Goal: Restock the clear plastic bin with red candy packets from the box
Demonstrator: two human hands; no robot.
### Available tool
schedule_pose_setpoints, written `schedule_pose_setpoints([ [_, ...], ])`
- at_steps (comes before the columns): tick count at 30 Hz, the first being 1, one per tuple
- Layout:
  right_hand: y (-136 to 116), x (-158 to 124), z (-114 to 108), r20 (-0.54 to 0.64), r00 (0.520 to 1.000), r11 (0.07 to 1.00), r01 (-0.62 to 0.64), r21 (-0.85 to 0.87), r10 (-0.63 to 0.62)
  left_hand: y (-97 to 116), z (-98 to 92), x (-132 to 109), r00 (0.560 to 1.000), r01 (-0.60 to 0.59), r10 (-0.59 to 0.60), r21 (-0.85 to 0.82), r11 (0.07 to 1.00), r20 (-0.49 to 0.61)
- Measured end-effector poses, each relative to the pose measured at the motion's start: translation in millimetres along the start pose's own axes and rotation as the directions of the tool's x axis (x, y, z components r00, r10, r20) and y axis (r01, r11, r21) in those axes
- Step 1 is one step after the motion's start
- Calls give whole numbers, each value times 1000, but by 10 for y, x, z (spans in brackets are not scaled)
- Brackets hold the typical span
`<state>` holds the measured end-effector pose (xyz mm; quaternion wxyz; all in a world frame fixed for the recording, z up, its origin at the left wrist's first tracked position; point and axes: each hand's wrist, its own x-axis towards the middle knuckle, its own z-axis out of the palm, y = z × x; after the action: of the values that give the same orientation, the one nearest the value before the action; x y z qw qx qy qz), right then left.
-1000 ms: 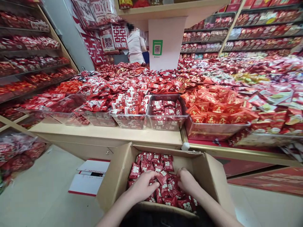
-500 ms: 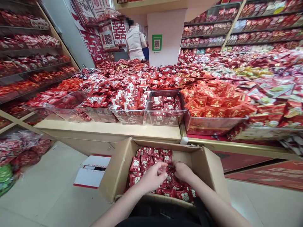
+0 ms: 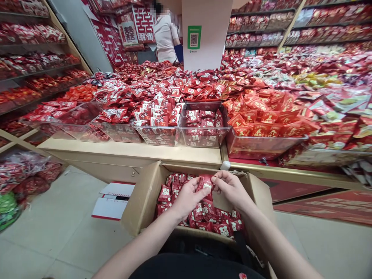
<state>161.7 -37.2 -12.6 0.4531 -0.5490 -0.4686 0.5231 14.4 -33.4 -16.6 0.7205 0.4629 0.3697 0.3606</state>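
Note:
Between both hands, above an open cardboard box [image 3: 144,201], is a small dark red candy packet [image 3: 207,183] with white characters. My left hand [image 3: 188,197] pinches its left side, thumb across the front. The fingertips of my right hand [image 3: 231,186] grip its right edge. Below lie many matching red packets [image 3: 222,224], heaped at the left and near side of the box. Bare cardboard shows in its far right part. On the counter beyond, a clear bin [image 3: 203,135] holds packets of the same look, partly filled.
A clear bin of orange-red packets [image 3: 267,128] stands to the right, one of white-and-red packets [image 3: 158,120] to the left. The wooden counter edge [image 3: 130,153] runs behind the box. White-and-red cardboard [image 3: 112,205] lies on the floor at left. A person [image 3: 165,37] stands at the back.
Both hands have come up from among the packets in the box, now with one packet held between them. The view has tipped slightly downward.

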Motion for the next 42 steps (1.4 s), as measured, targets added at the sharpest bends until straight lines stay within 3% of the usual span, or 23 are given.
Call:
schedule_pose_setpoints([
  [3,-64,-46,39,-19,999,972,-32,233,37,150,22,-15,997,32,-27,-61,998,73],
  [5,-77,-56,32,12,999,952,-46,302,45,211,-5,-29,996,33,-33,-4,999,85],
  [9,-128,-40,-16,109,987,992,115,60,-121,261,-66,-39,997,-39,18,303,952,74],
  [12,-173,-42,-24,164,963,965,235,-119,-215,282,-80,-48,997,-23,-7,382,924,77],
  [15,-174,-72,-6,126,965,962,247,-117,-232,323,-105,-83,995,13,-44,316,949,90],
  [18,-153,-115,9,61,948,941,319,-114,-314,370,-169,-151,983,140,-149,80,987,106],
  [20,-167,-148,15,101,910,899,413,-148,-402,379,-217,-198,940,319,-295,-142,937,171],
  [22,-221,-183,22,224,869,857,482,-183,-441,364,-252,-224,912,408,-373,-289,866,169],
  [24,-305,-210,31,332,851,837,494,-238,-408,338,-271,-221,951,300,-307,-311,902,26],
  [27,-428,-204,51,394,858,794,478,-376,-330,334,-276,-182,986,35,-51,-104,994,-156],
  [29,-476,-168,80,448,841,719,511,-472,-303,370,-269,-162,990,-44,50,45,998,-134],
  [32,-520,-105,156,523,798,541,593,-596,-299,464,-253,-160,995,-69,78,146,987,-56],
  [36,-755,69,210,584,751,309,659,-685,-308,600,-297,-161,981,-144,166,201,969,-97],
  [39,-1131,484,89,573,745,121,639,-759,-341,652,-479,-132,959,-189,234,253,949,-161],
  [42,-1455,1173,-123,476,803,-45,494,-868,-359,585,-813,-102,911,-139,276,403,905,-307],
])
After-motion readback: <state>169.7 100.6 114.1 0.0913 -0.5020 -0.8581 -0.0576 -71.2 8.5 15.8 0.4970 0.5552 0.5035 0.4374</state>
